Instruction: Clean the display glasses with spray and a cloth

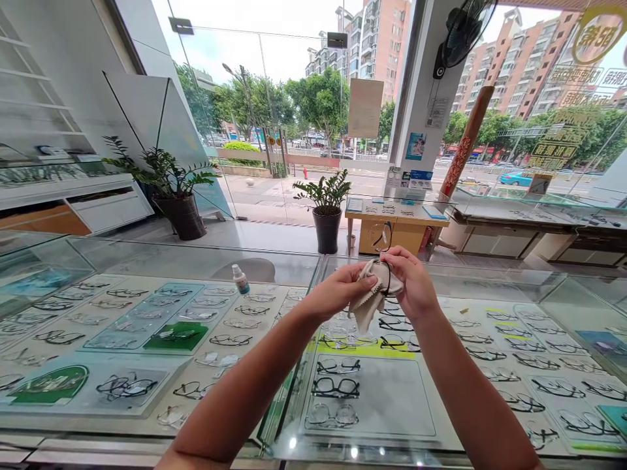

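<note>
Left grip closes on a beige cloth, thumb on top, and the right grip holds the glasses; fingers hide exactly where. Turned on end, the glasses stick up above the fingertips with one lens bare, while the cloth bunches against the lower part by a dark rim. They are held in the air over the glass worktop, toward its far edge, and the cloth's zigzag edge hangs down from the left grip.

Under the glass, below the hands, frames lie in a column near the worktop's near left corner, with a yellow strip just beyond them. More frames fill rows toward the right edge.

On the neighbouring worktop to the left, a small bottle with a white top stands toward the far edge. Green cards lie under that glass, one near the middle, another near the near left corner.

Past the far edge are two potted plants on the floor, and a wall fan hangs on a pillar.
</note>
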A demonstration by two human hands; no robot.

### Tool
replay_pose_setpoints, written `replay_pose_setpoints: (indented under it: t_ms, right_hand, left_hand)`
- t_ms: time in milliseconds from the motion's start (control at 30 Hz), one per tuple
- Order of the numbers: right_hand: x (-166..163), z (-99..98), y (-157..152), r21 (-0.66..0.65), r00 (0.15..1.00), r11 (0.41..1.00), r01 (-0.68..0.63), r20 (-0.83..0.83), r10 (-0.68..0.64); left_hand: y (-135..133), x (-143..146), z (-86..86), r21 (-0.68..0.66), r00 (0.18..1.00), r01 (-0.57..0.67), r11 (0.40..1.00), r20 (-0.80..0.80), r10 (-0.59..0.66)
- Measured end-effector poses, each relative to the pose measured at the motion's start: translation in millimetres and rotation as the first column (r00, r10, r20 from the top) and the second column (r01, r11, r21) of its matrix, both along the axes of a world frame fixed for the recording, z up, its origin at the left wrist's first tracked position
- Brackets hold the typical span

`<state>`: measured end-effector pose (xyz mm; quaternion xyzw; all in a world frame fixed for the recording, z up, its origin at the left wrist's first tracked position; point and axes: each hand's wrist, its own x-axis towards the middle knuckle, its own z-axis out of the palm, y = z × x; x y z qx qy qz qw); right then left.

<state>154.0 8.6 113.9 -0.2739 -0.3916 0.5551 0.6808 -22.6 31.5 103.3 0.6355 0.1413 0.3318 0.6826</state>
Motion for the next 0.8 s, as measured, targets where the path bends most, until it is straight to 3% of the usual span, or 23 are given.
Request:
replay_pose_setpoints:
  t_ms: [167,333,500,800]
  right_hand:
    - [1.5,-1.1,1.6,0.027,0.998,0.999,0.022,0.062,-0.024]
    - [3.2,-4.5,0.5,0.194,0.959,0.978,0.082,0.251,-0.13]
    - [3.5,-3.5,-4.9,0.289,0.916,0.954,0.082,0.356,-0.186]
    - [3.1,-1.4,-7.5,0.28,0.901,0.958,0.066,0.396,-0.178]
  left_hand:
    - [-0.4,6.4,-3.0,0.023,0.992,-0.124,0.992,0.011,0.124]
    - [1.6,10.0,-5.1,0.046,0.975,-0.221,0.974,-0.008,0.222]
    - [4.2,10.5,-5.8,0.054,0.982,-0.187,0.981,-0.024,0.189]
    - [-3.1,7.9,3.7,0.106,0.992,-0.127,0.986,-0.013,0.129]
